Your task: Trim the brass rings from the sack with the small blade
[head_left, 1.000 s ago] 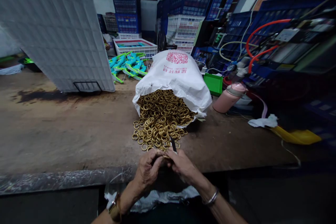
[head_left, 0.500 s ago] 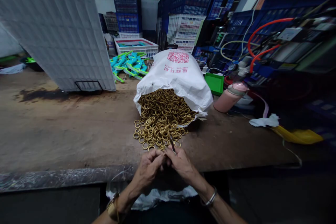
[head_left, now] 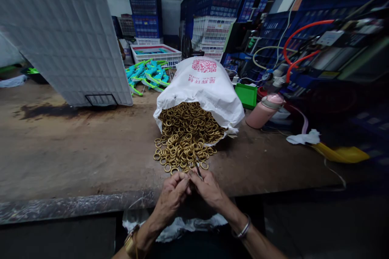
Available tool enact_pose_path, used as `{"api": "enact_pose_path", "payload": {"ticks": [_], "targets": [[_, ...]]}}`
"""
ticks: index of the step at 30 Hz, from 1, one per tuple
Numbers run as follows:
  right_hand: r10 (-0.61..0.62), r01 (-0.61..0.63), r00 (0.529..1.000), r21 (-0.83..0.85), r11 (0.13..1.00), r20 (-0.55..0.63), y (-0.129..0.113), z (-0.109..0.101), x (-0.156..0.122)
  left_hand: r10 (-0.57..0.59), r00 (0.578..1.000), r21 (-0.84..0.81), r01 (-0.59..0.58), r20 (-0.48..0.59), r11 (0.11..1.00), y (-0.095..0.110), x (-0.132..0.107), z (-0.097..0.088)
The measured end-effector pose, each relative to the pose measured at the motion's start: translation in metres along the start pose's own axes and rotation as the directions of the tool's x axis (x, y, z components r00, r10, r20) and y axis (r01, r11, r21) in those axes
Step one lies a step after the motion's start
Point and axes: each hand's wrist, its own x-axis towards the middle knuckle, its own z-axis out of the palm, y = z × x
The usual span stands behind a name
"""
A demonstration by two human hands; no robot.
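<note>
A white sack [head_left: 204, 89] lies on its side on the workbench [head_left: 75, 149], and a heap of brass rings [head_left: 185, 137] spills from its mouth toward me. My left hand [head_left: 172, 196] and my right hand [head_left: 208, 189] meet at the near edge of the bench, just below the heap. The fingers of both are pinched together. A thin dark tool [head_left: 198, 168] sticks up from my right hand. My left fingers close on something small between the hands that I cannot make out.
A tall white panel [head_left: 67, 32] stands at the back left. Blue and green plastic parts [head_left: 147, 75] lie behind the sack. A green box [head_left: 247, 96], a pink bottle [head_left: 263, 111], hoses and stacked crates [head_left: 212, 12] fill the right and back. Plastic sheeting [head_left: 179, 226] hangs below the bench edge.
My hands have stayed together at the bench edge and shifted only slightly. The dark tool now stands a little lower against the heap.
</note>
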Motion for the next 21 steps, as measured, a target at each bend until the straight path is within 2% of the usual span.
{"api": "enact_pose_path", "payload": {"ticks": [3,5,7,10,13,16,21], "targets": [[0.090,-0.090,0.996,0.011,0.996,-0.028,0.004,-0.003,0.003,0.005,1.000,0.013,-0.005,-0.005,1.000,-0.002,-0.001,-0.001],[0.054,-0.061,0.994,-0.076,0.995,-0.093,0.007,-0.005,0.004,-0.005,1.000,0.026,0.005,-0.015,1.000,-0.002,-0.001,-0.002],[-0.042,0.014,0.992,-0.221,0.975,-0.121,0.009,-0.007,0.001,0.001,1.000,0.042,0.000,-0.028,0.999,-0.002,0.000,-0.002],[-0.131,0.111,0.991,-0.442,0.890,-0.014,0.010,-0.008,-0.006,0.036,0.999,0.056,-0.034,-0.032,0.998,-0.001,0.001,-0.001],[-0.116,0.146,0.989,-0.596,0.789,0.088,0.008,-0.008,-0.012,0.062,0.998,0.038,-0.061,-0.023,0.997,0.000,0.001,0.002],[-0.066,0.117,0.993,-0.689,0.716,0.101,0.005,-0.008,-0.013,0.074,0.997,0.063,-0.071,-0.036,0.995,0.001,0.001,0.003],[0.009,0.034,0.999,-0.782,0.622,0.051,-0.004,-0.007,-0.012,0.078,0.995,0.141,-0.068,-0.065,0.988,0.000,0.000,0.001]]}}
